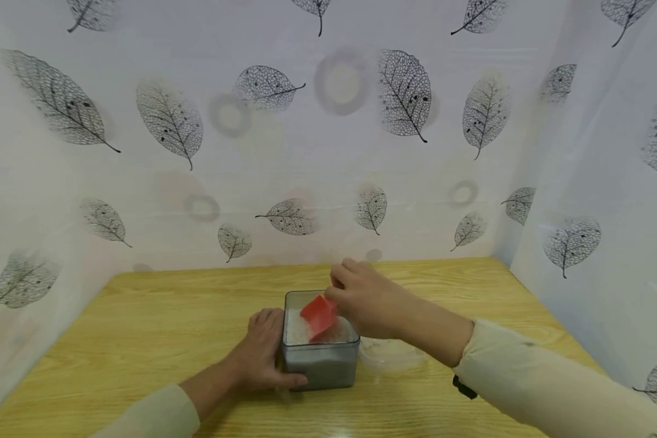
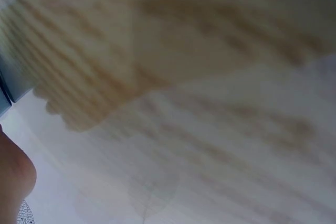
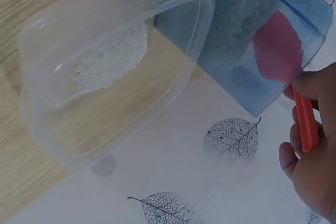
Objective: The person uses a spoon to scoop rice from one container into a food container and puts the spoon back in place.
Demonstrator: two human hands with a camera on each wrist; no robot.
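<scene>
A grey see-through storage box of fine white grains, which look like rice, stands on the table. My left hand holds its left side, with the thumb across the front wall. Over the box's right rim, my right hand grips the handle of a red scoop. The scoop is tilted inside the box, at the grains. In the right wrist view, the scoop's orange-red handle lies in the fingers of the right hand. The left wrist view shows only part of the left hand.
Just right of the box sits a clear plastic tub with a small heap of white grains in it. The wooden table ends at a white leaf-print curtain behind and at the sides.
</scene>
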